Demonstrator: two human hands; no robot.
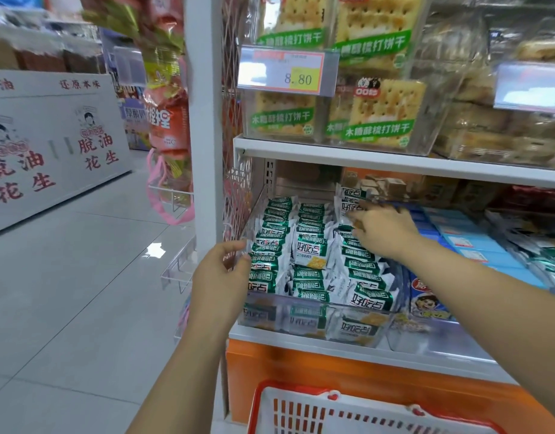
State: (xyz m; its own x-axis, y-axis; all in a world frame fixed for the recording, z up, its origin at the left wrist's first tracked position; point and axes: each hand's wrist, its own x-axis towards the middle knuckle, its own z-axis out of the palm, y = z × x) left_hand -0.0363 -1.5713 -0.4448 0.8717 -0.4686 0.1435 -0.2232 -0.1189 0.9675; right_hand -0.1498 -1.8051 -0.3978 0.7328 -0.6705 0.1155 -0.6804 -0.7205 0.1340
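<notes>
Reaching deep into the shelf, the person's right hand (384,231) shows its back upward, and its bent fingers (359,214) close on an upright packet (348,200) at the back right corner of a clear plastic bin (304,299). The fingertips are blurred, so how many packets they hold I cannot tell. The left hand (223,274) sits at the bin's near left side, fingers loosely curled with the tips against its left wall; whether they pinch the wall or only touch it I cannot tell.

Between the two hands lie the green-and-white foil snack packets (310,249), stacked in three rows that fill the bin, most flat and overlapping, a few standing on end. The right forearm crosses in from the lower right, above the bin's right edge; the left forearm rises almost straight from below, wrist bent inward.

The bin rests on a white metal shelf board (301,338), just beside flat light-blue boxes (476,245). On the shelf above stand clear tubs of square crackers with green labels (379,120), behind a price tag reading 8.80 (288,73). A red plastic shopping basket (301,408) sits below the hands, near the orange shelf base (332,374). Left of the white upright post (204,120) stretches a pale tiled floor (82,277).
</notes>
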